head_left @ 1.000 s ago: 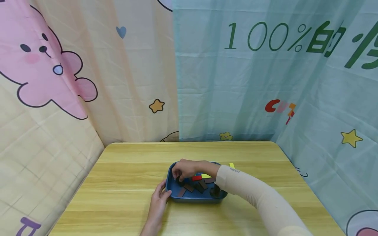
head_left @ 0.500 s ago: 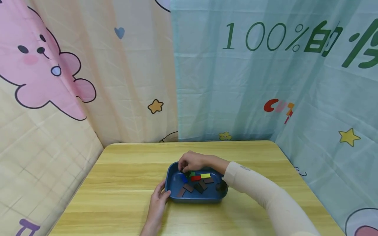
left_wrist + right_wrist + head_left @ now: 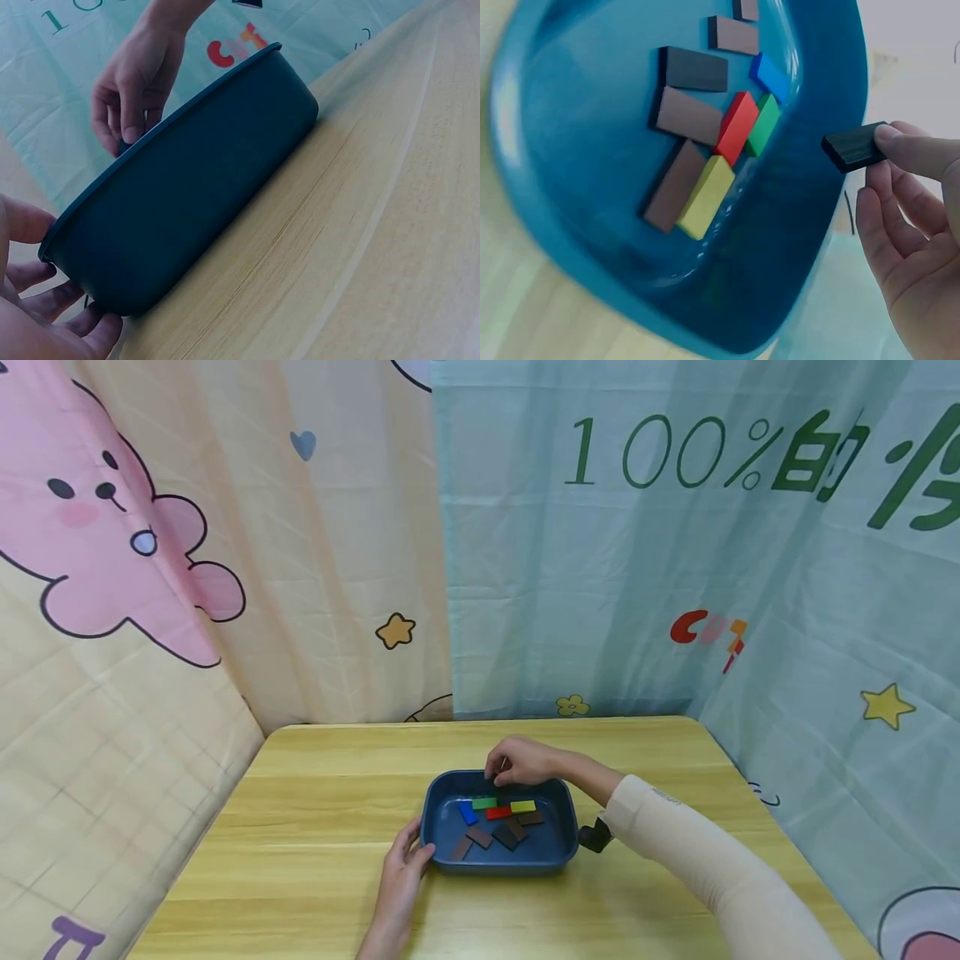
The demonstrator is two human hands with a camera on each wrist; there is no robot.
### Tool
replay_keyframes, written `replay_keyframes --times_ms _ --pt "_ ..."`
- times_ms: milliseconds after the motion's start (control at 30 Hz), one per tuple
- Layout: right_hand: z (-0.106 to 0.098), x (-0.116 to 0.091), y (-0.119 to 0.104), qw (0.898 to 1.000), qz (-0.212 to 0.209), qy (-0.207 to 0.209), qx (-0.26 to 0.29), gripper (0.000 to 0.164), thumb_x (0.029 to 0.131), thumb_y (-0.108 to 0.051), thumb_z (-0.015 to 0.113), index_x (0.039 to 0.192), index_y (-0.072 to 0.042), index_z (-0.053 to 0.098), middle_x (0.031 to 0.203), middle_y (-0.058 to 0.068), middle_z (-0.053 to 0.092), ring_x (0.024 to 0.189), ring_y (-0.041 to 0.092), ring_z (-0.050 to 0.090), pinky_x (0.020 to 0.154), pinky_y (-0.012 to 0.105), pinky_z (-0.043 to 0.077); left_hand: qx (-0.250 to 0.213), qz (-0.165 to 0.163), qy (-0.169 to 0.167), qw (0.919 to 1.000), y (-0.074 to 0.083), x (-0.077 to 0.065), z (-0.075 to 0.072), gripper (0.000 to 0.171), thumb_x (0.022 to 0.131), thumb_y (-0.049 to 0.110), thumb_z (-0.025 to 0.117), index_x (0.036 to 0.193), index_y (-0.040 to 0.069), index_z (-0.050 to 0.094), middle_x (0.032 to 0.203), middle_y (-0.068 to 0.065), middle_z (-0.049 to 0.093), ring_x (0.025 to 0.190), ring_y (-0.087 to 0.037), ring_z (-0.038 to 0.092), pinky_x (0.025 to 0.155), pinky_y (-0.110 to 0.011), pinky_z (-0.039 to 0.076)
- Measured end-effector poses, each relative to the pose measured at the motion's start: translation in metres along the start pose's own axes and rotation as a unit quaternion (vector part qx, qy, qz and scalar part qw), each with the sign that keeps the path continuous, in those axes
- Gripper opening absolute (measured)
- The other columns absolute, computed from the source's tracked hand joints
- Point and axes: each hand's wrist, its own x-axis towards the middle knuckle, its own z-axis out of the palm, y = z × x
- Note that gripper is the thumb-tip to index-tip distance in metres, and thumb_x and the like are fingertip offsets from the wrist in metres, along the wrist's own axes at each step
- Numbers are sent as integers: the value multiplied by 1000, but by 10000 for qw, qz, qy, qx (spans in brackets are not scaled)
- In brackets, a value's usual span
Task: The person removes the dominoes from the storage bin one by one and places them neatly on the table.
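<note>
A dark blue plastic basin (image 3: 498, 867) sits on the table, with wooden blocks lying flat inside it. At its left end my left hand (image 3: 401, 878) grips the wall, thumb at the rim and fingers lower down in the left wrist view. Over the far rim, my right hand (image 3: 525, 762) pinches a black wooden block (image 3: 853, 147) between thumb and fingers. Inside are a blue block (image 3: 769, 76), a green block (image 3: 763, 126), a red block (image 3: 736, 127), a yellow block (image 3: 706, 197), another black block (image 3: 694, 69) and several brown blocks (image 3: 688, 115).
A light wood table (image 3: 300, 827) extends around the basin, its far edge near printed curtains (image 3: 570, 568). A small dark object (image 3: 596, 836) shows beneath my right sleeve (image 3: 697, 835), just right of the basin.
My right hand has moved right and up from the basin's left end to above its far rim, holding the black block. The coloured blocks are now uncovered. My left hand stays on the basin.
</note>
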Motion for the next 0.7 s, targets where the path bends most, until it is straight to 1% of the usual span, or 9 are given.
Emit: replay_keyframes --times_ms 233,367,600,700 --pt "-4 -27 16 9994 134 292 150 13 96 -3 72 108 -2 77 100 0 74 91 11 67 83 28 57 39 28 54 10000 0 0 2 53 105 -1 47 156 -7 33 159 -31 30 143 -49 36 114 -55 36" --pt "-9 -43 25 9981 212 497 287 15 98 -4 69 111 0 76 102 0 73 94 14 69 84 31 58 77 30 95 9999 0 -1 1 53 105 0 47 155 -7 34 159 -31 31 142 -49 37 113 -54 38" --pt "-16 -73 44 9933 356 982 495 14 98 -3 68 110 -3 76 103 0 72 94 16 69 83 32 58 113 23 90 9999 -2 0 2 53 105 0 47 156 -6 34 159 -31 32 142 -48 38 113 -54 38" --pt "-17 -86 51 9902 506 1159 593 14 99 -3 68 109 -3 76 102 2 72 92 18 69 80 33 58 110 -23 99 9999 -2 0 1 53 104 0 47 156 -6 34 159 -30 31 142 -48 38 113 -55 38"
